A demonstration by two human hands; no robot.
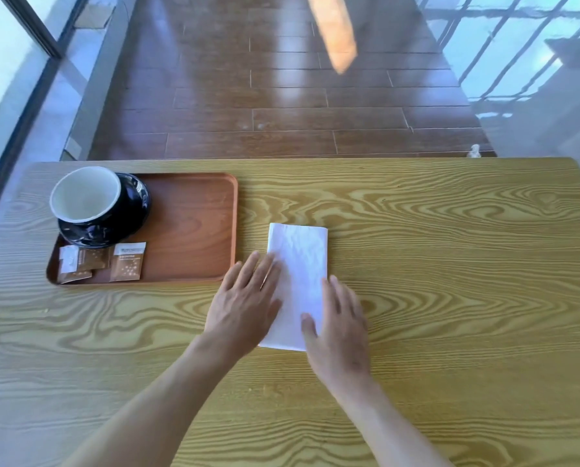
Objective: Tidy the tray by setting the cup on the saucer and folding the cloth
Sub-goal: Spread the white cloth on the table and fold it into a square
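Head view shows a wooden table [450,264] that fills the lower part of the frame, with a dark wooden floor [282,112] above it. A white cloth [298,261] lies on the table just right of the centre, folded into a long narrow rectangle that runs from the upper part toward the lower part of the frame. It is outside the tray, just beside its right edge.

Both hands are flat on the cloth, palms down. The left hand [245,298] covers the lower left edge of the cloth, its fingers stretched and slightly spread, partly on the cloth and partly on the table. The right hand [341,328] covers the lower right corner, also with straight, open fingers, the thumb lying on the white surface. Neither hand grips anything; they only press down.

The brown tray [197,214] stands at the left of the frame. In its upper left corner a black cup [86,197] with a white inside sits on a black saucer [113,230]. Below the saucer, along the lower left edge of the tray, lie some small brown and white packets [127,261], some overlapping.
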